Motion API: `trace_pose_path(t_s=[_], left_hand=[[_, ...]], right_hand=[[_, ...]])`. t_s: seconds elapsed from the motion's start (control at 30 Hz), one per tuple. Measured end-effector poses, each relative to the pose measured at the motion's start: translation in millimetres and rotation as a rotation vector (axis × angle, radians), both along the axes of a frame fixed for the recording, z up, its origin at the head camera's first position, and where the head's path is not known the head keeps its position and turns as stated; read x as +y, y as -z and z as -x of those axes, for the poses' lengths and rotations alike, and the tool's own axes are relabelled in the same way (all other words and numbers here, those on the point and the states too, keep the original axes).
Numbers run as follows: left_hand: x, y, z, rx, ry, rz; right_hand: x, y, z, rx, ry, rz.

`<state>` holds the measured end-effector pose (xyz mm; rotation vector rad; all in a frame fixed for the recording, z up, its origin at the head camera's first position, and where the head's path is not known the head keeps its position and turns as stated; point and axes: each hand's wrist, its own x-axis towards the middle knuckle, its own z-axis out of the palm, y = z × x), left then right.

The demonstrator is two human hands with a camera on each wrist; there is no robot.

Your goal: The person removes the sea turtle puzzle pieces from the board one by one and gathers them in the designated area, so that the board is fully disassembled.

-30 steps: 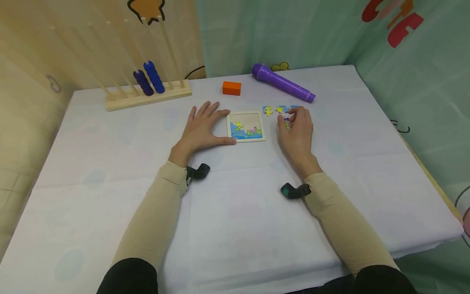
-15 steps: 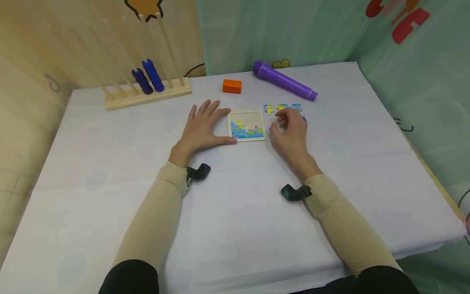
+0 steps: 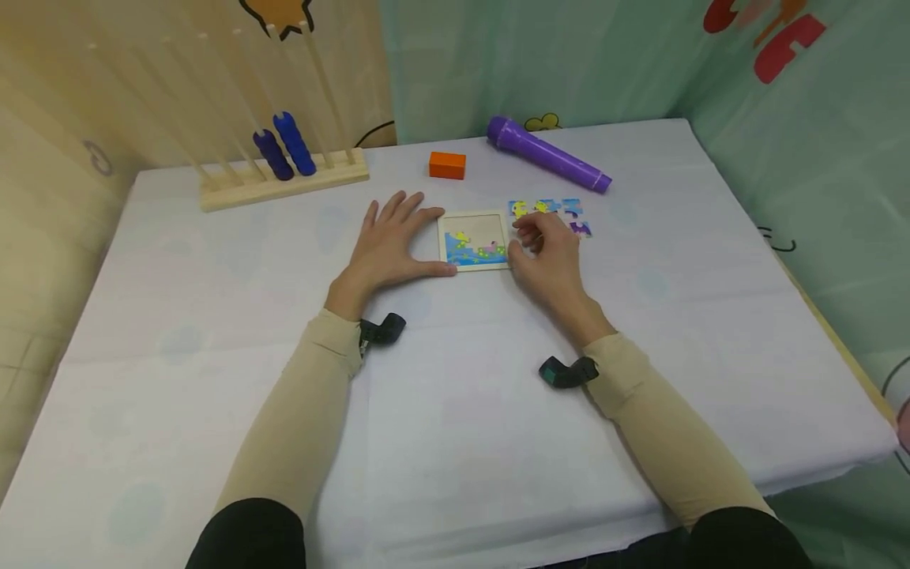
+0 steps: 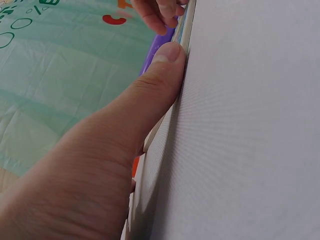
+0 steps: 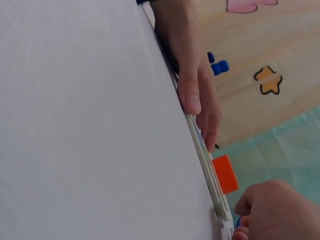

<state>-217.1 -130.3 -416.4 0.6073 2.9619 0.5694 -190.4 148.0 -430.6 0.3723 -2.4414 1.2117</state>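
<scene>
A small puzzle board (image 3: 475,241) with a pale wooden frame lies on the white table, its lower part filled with a blue, yellow and pink picture. The left hand (image 3: 389,246) rests at the board's left side, fingers spread, thumb along its lower edge. At the board's right edge is the right hand (image 3: 550,257), fingers curled and thumb near the index finger. In the right wrist view a bit of blue puzzle piece (image 5: 239,222) shows at those fingertips, mostly hidden. Loose puzzle pieces (image 3: 580,229) lie behind and beside the right hand, some partly covered.
An orange block (image 3: 447,165) sits behind the board. To its right lies a purple toy microphone (image 3: 549,154). A wooden peg stand (image 3: 284,190) with blue beads is at the back left. Curtains hang behind the table (image 3: 455,442).
The right hand has moved left from the loose pieces to the board's right edge, uncovering a purple piece. The left hand has stayed at the board.
</scene>
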Motion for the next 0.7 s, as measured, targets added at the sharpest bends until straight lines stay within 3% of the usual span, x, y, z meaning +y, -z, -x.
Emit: trace_pose_path(t_s=[0.37,0.53,0.7], left_hand=[[0.5,7.8,0.3,0.036,0.002,-0.005],[3.7,9.3,0.1,0.032,0.010,0.010],[1.2,3.1,-2.3,0.045,-0.005,0.011]], right_hand=[[-36.9,-0.9,10.4,-0.013,-0.086,-0.043],[-51.6,-3.3,10.3,-0.102,-0.077,-0.108],[-60.1,-7.9,9.7,-0.153,-0.080,-0.195]])
